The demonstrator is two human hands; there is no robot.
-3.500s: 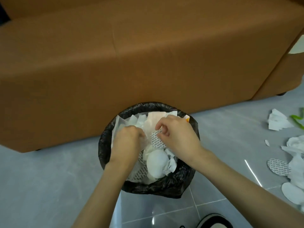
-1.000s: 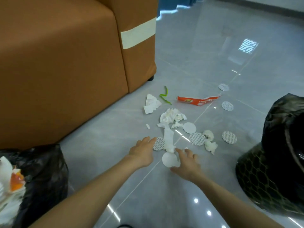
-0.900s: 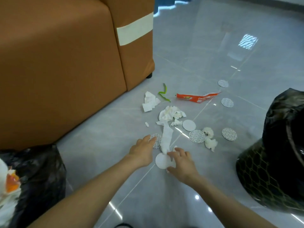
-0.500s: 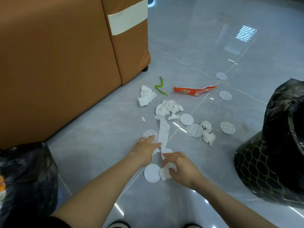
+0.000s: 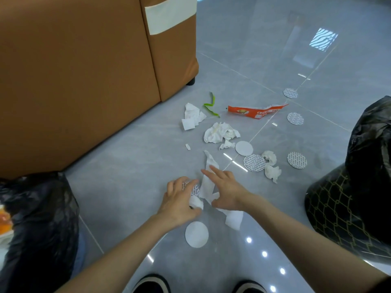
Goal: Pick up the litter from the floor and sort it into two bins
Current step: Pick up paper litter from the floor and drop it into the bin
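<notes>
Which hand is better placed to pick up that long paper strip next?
Right, probably. The right hand lies open, fingers straight, over the strip, while the left hand is busy gripping crumpled tissue.

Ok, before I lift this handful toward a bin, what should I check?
1. Left hand holds the tissue wad: ok.
2. Right hand grips the tissue strip: not ok, its fingers lie straight over it.
3. White disc near the feet collected: not ok, it lies on the floor.
4. Left bin and right bin both in view: ok.
5. Room left in the right bin: cannot tell, its inside is hidden.
</notes>
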